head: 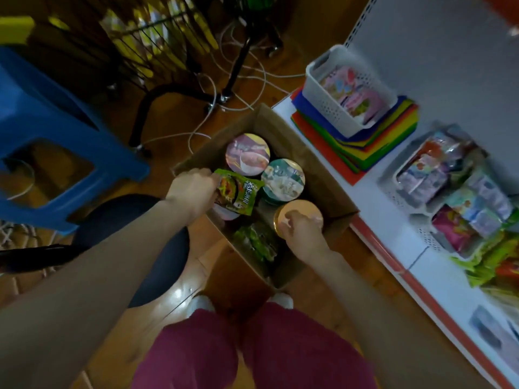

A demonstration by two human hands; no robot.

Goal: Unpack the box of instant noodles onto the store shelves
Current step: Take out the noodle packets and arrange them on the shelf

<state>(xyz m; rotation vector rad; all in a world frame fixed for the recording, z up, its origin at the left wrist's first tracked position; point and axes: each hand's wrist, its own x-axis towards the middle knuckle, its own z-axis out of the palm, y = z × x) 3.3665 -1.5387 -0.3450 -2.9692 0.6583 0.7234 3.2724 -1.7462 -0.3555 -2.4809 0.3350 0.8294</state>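
Head camera looks down at our two arms reaching into an open cardboard box (317, 175) that stands on the wooden floor, just in front of our feet. Our left hand (193, 192) is closed around the edge of a green noodle packet (238, 193), and the fingers pinch it at its left side; the packet is lifted a little above the other goods and is tilted. Our right hand (302, 230) lies on the lid of a gold-lidded cup (297, 216) near the right wall of the box, with the fingers curled over the lid; we cannot tell if they really grip it. Further back in the box stand a purple-lidded cup (247, 153) and a teal-lidded cup (283, 179), which touch each other. More green packets (257, 242) lie at the near end of the box, partly in shadow.

To the right is the white store shelf (393, 248) with a red-orange front edge, and the box stands just beside it. On the shelf we see a white basket (328, 105) with pastel packets, set on a pile of coloured sheets (351, 147), and nearer to us low trays with mixed noodle packets (455, 189). On the left are a blue plastic stool (56, 124) and a dark round seat (157, 248) under our left forearm. White cables (247, 80) lie on the floor behind the box, near black metal legs.
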